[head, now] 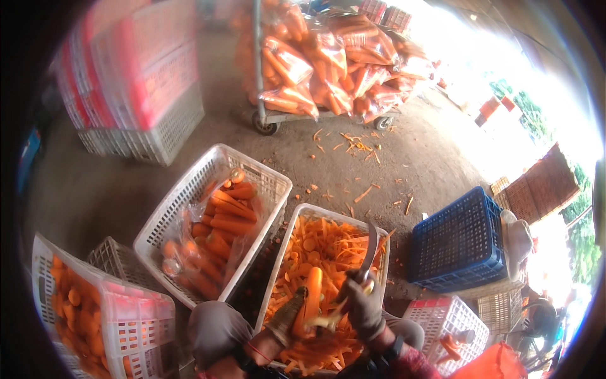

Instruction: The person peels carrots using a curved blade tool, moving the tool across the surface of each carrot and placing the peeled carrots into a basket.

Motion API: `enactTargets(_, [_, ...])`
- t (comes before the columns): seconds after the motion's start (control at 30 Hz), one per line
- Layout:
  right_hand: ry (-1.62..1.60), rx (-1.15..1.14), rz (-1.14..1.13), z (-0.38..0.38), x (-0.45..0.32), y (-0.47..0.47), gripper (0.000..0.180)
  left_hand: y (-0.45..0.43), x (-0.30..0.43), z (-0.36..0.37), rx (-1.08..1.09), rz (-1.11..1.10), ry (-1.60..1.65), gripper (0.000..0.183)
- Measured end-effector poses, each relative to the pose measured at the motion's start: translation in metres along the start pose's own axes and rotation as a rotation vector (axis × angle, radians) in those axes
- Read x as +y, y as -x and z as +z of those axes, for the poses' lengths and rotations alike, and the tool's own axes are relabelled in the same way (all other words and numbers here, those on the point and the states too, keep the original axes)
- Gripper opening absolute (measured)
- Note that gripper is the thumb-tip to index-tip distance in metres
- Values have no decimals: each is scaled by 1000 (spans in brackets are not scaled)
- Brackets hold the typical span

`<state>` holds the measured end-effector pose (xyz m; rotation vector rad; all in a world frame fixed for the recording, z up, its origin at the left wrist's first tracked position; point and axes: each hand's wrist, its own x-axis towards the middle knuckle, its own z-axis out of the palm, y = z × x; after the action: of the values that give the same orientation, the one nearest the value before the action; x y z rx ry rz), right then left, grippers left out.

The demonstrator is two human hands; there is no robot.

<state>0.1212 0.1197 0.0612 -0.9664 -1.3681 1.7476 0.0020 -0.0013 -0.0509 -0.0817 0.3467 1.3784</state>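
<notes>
My left hand (288, 315), in a dark glove, is closed around a large peeled-looking carrot (313, 293) that points away from me. My right hand (363, 305), also gloved, grips a knife with a curved metal blade (371, 248) pointing up and away. A blurred pale object (326, 322) lies between the hands; what it is cannot be told. Both hands are above a white plastic crate (280, 267) full of carrot peelings and cut carrot ends. To its left, a white crate (182, 192) holds whole carrots (232, 222) in clear plastic.
At the lower left stands a crate of carrots (78, 308). Stacked crates (137, 80) rise at the upper left. A wheeled cart (284, 115) carries bagged carrots (331, 61). A blue crate (457, 241) and a white crate (450, 315) are at the right. Peelings litter the floor.
</notes>
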Motion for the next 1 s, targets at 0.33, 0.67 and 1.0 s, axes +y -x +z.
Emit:
enactTargets(0.33, [17, 60, -43, 2, -25, -8, 29, 18, 9, 32, -40, 100, -38, 40])
enactTargets(0.67, [-28, 360, -132, -24, -28, -79, 11, 4, -5, 7, 220, 110, -65, 31])
enactTargets(1.0, [-142, 139, -106, 0, -11, -48, 14, -9, -8, 2, 289, 159, -105, 38])
